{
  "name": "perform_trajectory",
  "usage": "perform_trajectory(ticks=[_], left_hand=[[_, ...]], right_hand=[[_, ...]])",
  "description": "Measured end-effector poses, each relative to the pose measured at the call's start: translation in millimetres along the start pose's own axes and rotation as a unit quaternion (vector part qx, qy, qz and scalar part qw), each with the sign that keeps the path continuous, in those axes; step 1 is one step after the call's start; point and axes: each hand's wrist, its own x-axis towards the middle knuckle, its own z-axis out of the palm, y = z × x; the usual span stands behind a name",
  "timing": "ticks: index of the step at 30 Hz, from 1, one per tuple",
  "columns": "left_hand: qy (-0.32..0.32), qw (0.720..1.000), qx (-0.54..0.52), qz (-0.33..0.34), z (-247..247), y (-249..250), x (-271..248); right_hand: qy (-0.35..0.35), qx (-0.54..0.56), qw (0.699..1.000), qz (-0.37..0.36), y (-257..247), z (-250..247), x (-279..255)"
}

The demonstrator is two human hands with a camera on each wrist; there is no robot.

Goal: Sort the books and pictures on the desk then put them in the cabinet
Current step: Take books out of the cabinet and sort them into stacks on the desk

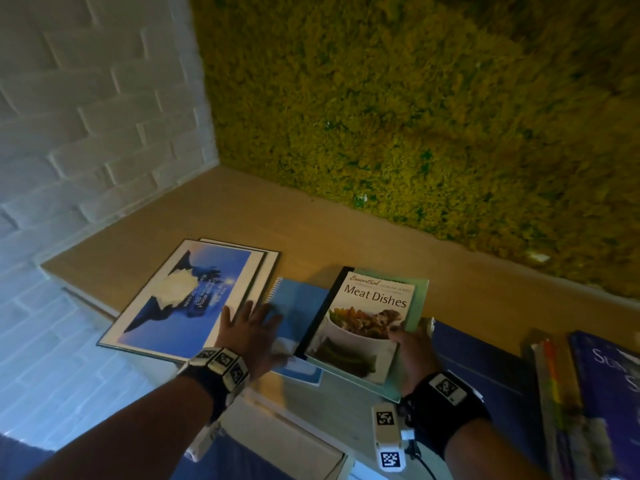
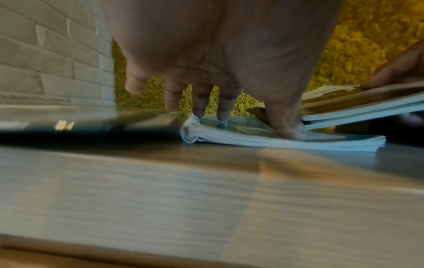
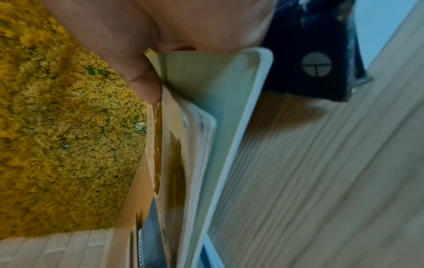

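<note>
On the wooden desk (image 1: 277,209) a blue framed picture (image 1: 183,296) lies on top of a second picture (image 1: 272,261). To their right lies a blue spiral notebook (image 1: 298,306) (image 2: 275,143). My left hand (image 1: 251,318) (image 2: 218,101) presses flat on it with its fingers spread. A "Meat Dishes" book (image 1: 370,313) (image 3: 174,154) rests on a pale green book (image 1: 420,292) (image 3: 229,108). Both are tilted up over the notebook (image 2: 367,107). My right hand (image 1: 412,341) (image 3: 142,78) grips their right edge, thumb on top and fingers hidden beneath.
A dark blue flat item (image 1: 467,351) (image 3: 309,54) lies under my right wrist. Further right stands a pile of books (image 1: 606,393), one with coloured tabs (image 1: 550,375). A moss wall (image 1: 415,98) backs the desk and a white brick wall (image 1: 86,116) closes its left.
</note>
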Motion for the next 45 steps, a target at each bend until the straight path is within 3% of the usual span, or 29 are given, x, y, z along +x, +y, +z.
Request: perform_trajectory(ticks=[6, 12, 16, 23, 31, 37, 40, 43, 45], left_hand=[[-0.034, 0.999, -0.007, -0.024, -4, -3, 5], [0.007, 0.999, -0.052, -0.002, -4, 3, 6], [0.066, 0.981, -0.184, -0.007, -5, 1, 10], [0.094, 0.948, -0.284, -0.114, -27, -39, 25], [0.099, 0.945, -0.234, -0.208, -55, -114, 38], [0.096, 0.937, -0.243, -0.233, -48, -150, 37], [0.086, 0.933, -0.211, -0.278, -36, -173, 41], [0.097, 0.940, -0.123, -0.305, -39, -147, 35], [0.124, 0.957, -0.126, -0.228, -42, -107, 30]], right_hand=[[-0.021, 0.023, 1.000, 0.006, -4, -5, -8], [-0.055, 0.052, 0.997, 0.009, -2, -6, -4], [-0.054, 0.050, 0.997, 0.027, -4, -7, -3], [-0.050, 0.022, 0.997, 0.056, 2, -4, 3], [-0.014, -0.046, 0.998, 0.037, 16, 3, 12], [-0.020, -0.166, 0.986, -0.008, 24, -3, 38], [-0.004, -0.198, 0.980, -0.031, 20, 1, 32], [0.007, -0.237, 0.970, -0.045, 16, 6, 21], [0.023, -0.291, 0.953, -0.086, 18, 7, 25]])
